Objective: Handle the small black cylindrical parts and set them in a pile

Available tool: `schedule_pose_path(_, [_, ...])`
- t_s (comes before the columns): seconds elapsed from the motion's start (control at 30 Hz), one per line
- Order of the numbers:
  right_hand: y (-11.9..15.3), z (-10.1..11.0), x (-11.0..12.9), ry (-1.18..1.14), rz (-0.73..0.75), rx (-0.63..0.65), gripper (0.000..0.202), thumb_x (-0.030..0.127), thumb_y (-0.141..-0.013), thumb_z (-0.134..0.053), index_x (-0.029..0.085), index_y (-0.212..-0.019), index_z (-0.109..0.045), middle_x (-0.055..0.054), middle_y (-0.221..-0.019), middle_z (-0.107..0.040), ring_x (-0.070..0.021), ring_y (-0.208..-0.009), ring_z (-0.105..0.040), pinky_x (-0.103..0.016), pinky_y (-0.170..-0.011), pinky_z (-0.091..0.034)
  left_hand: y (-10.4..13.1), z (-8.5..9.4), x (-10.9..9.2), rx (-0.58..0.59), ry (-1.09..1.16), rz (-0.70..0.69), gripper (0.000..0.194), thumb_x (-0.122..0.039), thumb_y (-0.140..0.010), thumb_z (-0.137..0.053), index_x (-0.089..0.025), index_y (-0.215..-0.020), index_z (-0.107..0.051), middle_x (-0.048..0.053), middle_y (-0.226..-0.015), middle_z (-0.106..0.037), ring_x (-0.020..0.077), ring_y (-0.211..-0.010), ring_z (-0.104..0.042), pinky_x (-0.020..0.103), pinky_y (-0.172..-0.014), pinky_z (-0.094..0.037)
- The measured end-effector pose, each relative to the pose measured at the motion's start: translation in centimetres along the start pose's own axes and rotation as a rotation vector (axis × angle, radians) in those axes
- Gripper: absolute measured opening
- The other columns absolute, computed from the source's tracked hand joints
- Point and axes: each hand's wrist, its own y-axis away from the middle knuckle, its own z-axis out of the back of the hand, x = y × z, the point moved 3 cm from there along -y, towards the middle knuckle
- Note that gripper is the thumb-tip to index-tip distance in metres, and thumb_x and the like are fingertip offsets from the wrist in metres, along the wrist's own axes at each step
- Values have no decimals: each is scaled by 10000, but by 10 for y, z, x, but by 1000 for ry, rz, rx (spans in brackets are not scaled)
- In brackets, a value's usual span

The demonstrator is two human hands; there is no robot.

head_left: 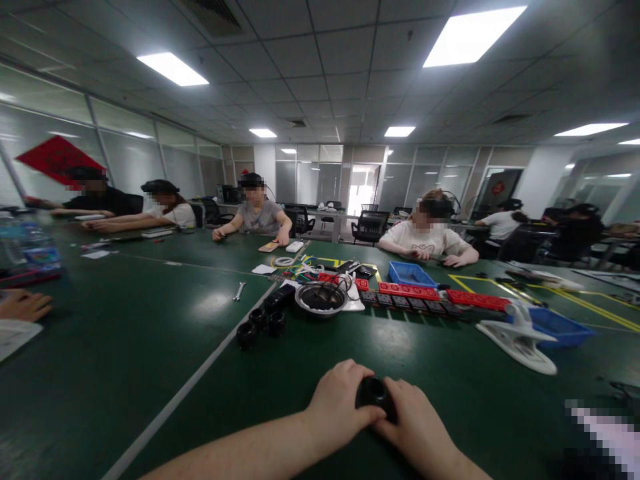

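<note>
Cupping a rounded, glossy black piece with a round opening in its top (374, 393) between them, the left hand (336, 401) and the right hand (417, 415) are closing around it from opposite sides. The left hand is pressing its palm side to the piece's left, its fingers reaching over the far side and its thumb crossing the near side; the right hand is covering the right side, its thumb angling in low at the near side. The piece is sitting between the two palms, its opening facing up and showing between the fingers. Whether its underside is touching the tabletop is not clear, as the hands are hiding it.

Both hands are working above a smooth, dark green tabletop (165, 347) that is reflecting the ceiling lights in soft patches. Farther off to the left, three squat, shiny black cylindrical pieces (275, 324) are standing close together. Just beyond them, a round, shallow dish with a metallic rim (321, 300) is lying near long red plastic strips (407, 291). A slim metal wrench (239, 291) is resting at the far left, well apart from the hands. Toward the right, a curved, matte white plastic stand (520, 340) is lying beside a blue plastic tray (565, 328). Across the table, people are sitting.
</note>
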Motion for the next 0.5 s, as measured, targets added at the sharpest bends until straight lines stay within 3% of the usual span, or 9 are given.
schedule_pose_path(0.13, [3, 2, 1, -31, 37, -14, 335, 383, -682, -609, 181, -946, -569, -80, -914, -596, -257, -851, -528, -365, -744, -376, -2, 2, 1, 49, -4, -67, 422, -336, -642, -726, -212, -1011, -564, 13, -937, -547, 194, -883, -509, 284, -783, -406])
schedule_pose_path(0.23, [3, 6, -2, -170, 89, 75, 477, 366, -658, -641, 209, -1092, -520, -74, -1003, -571, -250, -922, -512, -359, -795, -377, -2, 7, 2, 111, 13, -160, 435, -329, -646, -728, -235, -1036, -560, 1, -898, -536, 180, -846, -514, 261, -742, -413])
schedule_pose_path(0.4, [2, 14, -7, -392, 139, 308, 332, 271, -654, -636, 178, -968, -580, -48, -954, -576, -225, -900, -519, -334, -798, -393, -3, 11, 4, 223, 71, -245, 442, -341, -663, -721, -249, -1063, -557, 0, -916, -531, 163, -820, -521, 238, -721, -412])
schedule_pose_path(0.5, [0, 14, -11, -459, 84, 342, 363, 250, -619, -666, 157, -959, -583, -47, -950, -581, -229, -891, -527, -326, -781, -398, -3, 10, 4, 248, 105, -242, 452, -324, -660, -728, -255, -1073, -557, -1, -932, -532, 157, -822, -522, 230, -724, -409])
